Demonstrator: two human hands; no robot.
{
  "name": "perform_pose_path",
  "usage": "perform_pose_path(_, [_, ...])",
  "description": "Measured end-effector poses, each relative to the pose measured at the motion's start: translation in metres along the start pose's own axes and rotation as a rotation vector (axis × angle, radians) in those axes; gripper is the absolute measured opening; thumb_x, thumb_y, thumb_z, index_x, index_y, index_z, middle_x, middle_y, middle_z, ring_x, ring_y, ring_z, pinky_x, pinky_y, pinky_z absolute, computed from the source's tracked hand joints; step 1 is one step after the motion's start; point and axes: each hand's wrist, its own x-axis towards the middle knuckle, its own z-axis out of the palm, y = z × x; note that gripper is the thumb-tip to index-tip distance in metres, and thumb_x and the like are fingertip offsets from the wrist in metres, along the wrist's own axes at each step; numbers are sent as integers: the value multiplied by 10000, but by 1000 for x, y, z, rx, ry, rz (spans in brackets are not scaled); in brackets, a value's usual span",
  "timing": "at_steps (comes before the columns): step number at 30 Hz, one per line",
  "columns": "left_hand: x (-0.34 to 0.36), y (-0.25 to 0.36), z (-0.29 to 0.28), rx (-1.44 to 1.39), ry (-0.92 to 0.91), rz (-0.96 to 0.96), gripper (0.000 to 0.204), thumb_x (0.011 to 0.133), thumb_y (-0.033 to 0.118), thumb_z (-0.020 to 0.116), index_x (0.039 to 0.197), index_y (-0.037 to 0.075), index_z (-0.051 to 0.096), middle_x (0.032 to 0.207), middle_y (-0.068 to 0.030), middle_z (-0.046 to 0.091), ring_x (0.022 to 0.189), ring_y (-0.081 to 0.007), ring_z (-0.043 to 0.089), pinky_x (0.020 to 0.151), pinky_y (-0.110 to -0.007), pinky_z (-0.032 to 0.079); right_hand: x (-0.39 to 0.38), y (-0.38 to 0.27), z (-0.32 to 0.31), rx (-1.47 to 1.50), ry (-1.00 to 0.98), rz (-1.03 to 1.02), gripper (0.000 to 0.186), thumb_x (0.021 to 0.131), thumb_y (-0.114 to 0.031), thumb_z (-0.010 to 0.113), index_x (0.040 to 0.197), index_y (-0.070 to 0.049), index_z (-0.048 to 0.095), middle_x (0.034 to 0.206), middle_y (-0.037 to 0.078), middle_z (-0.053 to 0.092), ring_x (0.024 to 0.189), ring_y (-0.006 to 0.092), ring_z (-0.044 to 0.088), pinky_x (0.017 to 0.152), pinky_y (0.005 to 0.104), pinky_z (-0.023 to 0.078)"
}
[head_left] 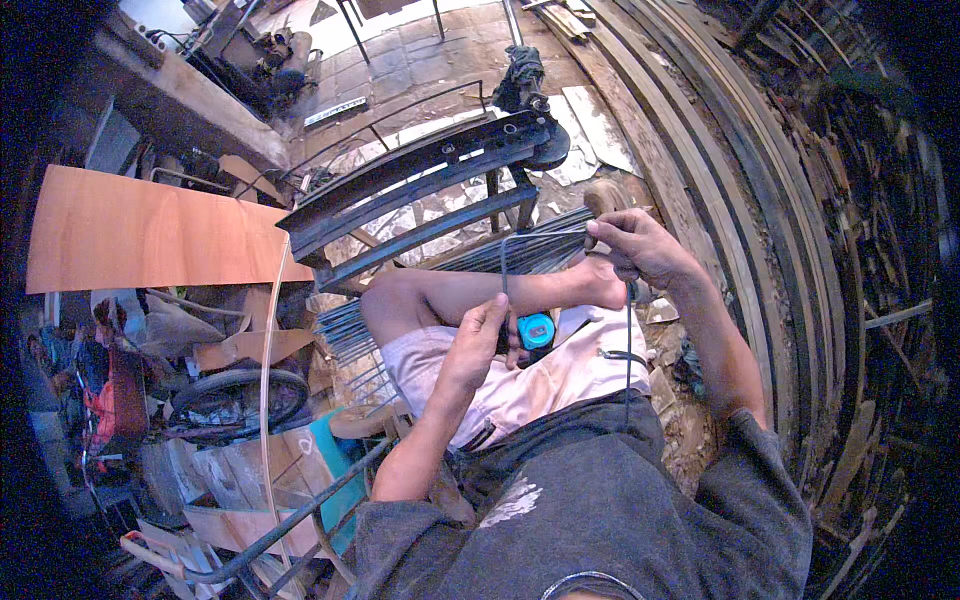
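A thin metal rod (540, 236), bent into square corners, is between my hands, one side running down past my lap. My left hand (480, 335) is closed on its upright left part. My right hand (645, 250) pinches it at the upper right bend. A blue and black tape measure (536, 330) lies in my lap beside my left hand. A bundle of thin metal rods (345, 340) lies on the ground beyond and under my bent leg.
A black metal bending bench (420, 190) stands ahead. Long timber boards (720, 190) line the right. At left are a plywood sheet (150, 230), a bicycle wheel (240, 425), a bent tube frame (250, 550) and clutter. Scrap pieces (590, 135) litter the floor.
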Motion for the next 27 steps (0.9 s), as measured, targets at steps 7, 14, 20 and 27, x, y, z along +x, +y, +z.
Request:
perform_pose_path(7, [-10, 23, -16, 192, -38, -1, 429, 978, 402, 436, 754, 40, 492, 578, -64, 524, 456, -154, 555, 398, -259, 438, -3, 21, 8, 114, -72, 43, 326, 934, -329, 566, 944, -7, 617, 521, -88, 367, 432, 25, 321, 387, 220, 242])
perform_pose_path(14, [-10, -14, 5, -181, 236, 132, 359, 1001, 305, 403, 922, 4, 581, 812, -125, 624, 646, -200, 649, 572, -310, 546, -30, 49, 41, 615, -87, 3, 609, 965, -539, 303, 1144, -6, 537, 791, 30, 562, 714, 134, 566, 713, 286, 489])
perform_pose_path(20, [-6, -32, -12, -279, 36, 330, 457, 1007, 348, 351, 963, -41, 588, 916, -169, 639, 844, -278, 643, 821, -394, 513, -55, 92, 69, 632, -35, -183, 614, 973, -551, 226, 1151, -36, 509, 856, 80, 591, 781, 193, 597, 761, 329, 492])
perform_pose_path(27, [4, -32, -5, -692, 188, 254, 473, 986, 440, 362, 1002, 12, 565, 885, -137, 616, 831, -259, 604, 766, -370, 499, -57, 104, 79, 563, 51, -248, 594, 981, -535, 229, 1029, -31, 539, 812, 72, 590, 725, 181, 580, 709, 311, 474])
